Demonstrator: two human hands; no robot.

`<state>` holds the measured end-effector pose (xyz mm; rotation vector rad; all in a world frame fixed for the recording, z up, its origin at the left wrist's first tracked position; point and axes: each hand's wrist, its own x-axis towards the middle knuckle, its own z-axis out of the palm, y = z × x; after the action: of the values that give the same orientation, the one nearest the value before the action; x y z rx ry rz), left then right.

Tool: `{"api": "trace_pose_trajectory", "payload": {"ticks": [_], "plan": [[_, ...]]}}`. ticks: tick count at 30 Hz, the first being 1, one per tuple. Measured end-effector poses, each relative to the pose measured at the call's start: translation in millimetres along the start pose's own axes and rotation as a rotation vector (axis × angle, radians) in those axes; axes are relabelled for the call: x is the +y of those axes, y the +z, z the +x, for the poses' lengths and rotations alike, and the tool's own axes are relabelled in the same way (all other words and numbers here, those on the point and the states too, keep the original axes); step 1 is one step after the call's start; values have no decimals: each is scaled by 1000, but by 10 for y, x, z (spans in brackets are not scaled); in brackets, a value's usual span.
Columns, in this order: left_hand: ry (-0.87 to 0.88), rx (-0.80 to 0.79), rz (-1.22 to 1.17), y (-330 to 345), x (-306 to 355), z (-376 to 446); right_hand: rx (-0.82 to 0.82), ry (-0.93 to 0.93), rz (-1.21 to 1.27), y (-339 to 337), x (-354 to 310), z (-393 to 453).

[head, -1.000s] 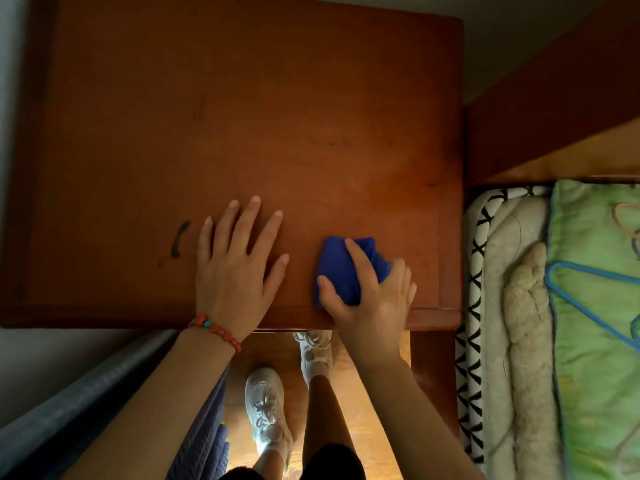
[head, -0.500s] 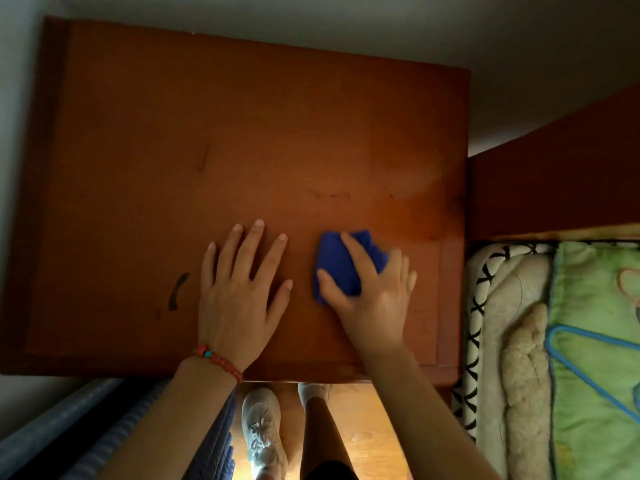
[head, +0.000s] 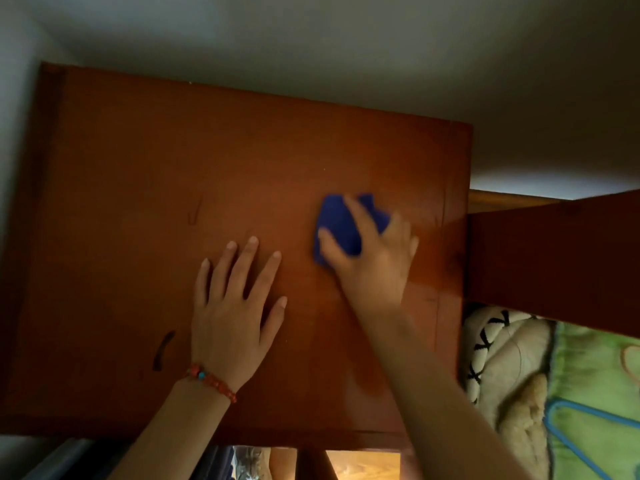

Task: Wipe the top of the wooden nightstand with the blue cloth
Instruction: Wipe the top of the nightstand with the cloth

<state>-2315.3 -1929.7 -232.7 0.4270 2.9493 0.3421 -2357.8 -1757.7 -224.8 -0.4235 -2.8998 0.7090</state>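
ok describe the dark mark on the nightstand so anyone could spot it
Start at the wooden nightstand top, then find the left hand lying flat on it. Just left of that wrist, near the front edge, sits the dark mark: a short curved black streak, far bolder than the faint scratches farther back.

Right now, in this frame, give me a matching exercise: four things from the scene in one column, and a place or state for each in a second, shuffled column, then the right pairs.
Things
1. blue cloth
2. left hand
3. beaded bracelet
4. dark streak

Places or states
A. lying flat, fingers spread, on the nightstand top
B. a mark on the wood, left of the flat hand
C. pressed to the wood under the right hand
D. worn around the left wrist

Pairs: 1-C, 2-A, 3-D, 4-B
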Motion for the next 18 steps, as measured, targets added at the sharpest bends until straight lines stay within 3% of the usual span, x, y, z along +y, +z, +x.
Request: {"api": "trace_pose_trajectory", "payload": {"ticks": [4, 10, 18], "plan": [[-4, -26, 7, -7, -10, 5, 29, 94, 55, 125, -39, 792], [-34, -19, -32, -100, 37, 127, -36, 75, 22, 23, -31, 218], [-49, -17, 28, -176, -151, 746, -4, 67, 42, 124, -72, 1110]]}}
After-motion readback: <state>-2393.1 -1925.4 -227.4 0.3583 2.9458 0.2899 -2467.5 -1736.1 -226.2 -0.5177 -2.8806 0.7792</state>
